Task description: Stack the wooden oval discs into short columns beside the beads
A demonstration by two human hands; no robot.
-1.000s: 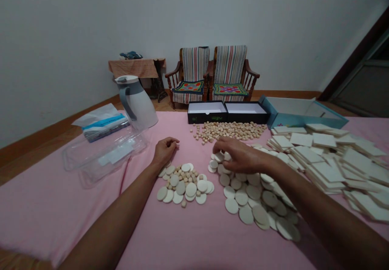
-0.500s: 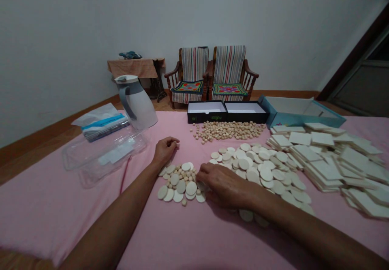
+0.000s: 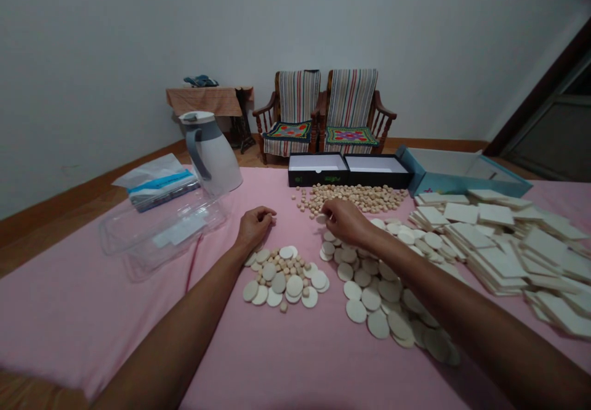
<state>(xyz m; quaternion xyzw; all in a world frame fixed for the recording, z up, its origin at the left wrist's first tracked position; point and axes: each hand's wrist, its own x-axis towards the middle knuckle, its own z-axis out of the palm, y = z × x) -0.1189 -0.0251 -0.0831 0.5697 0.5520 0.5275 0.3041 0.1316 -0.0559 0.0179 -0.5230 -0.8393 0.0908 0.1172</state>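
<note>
My right hand (image 3: pixel 347 222) pinches a small pale disc (image 3: pixel 321 218) at its fingertips, just above the pile of large cream discs (image 3: pixel 372 293) and next to the heap of small wooden beads (image 3: pixel 348 198). My left hand (image 3: pixel 253 226) rests curled on the pink sheet (image 3: pixel 115 317), with a pale speck at its fingertips. Just below it lies a smaller group of cream discs mixed with beads (image 3: pixel 281 281). Stacks of square cream tiles (image 3: pixel 498 244) spread across the right side.
Behind the beads stands an open black box (image 3: pixel 348 171), with an open blue box (image 3: pixel 462 177) to its right. On the left are a white jug (image 3: pixel 212 154), a clear plastic tray (image 3: pixel 161 231) and a packet (image 3: pixel 161 187). Two striped chairs (image 3: pixel 323 114) stand against the wall.
My right hand has moved up and right from beside the smaller disc group to the far edge of the large disc pile. My left hand has stayed in place.
</note>
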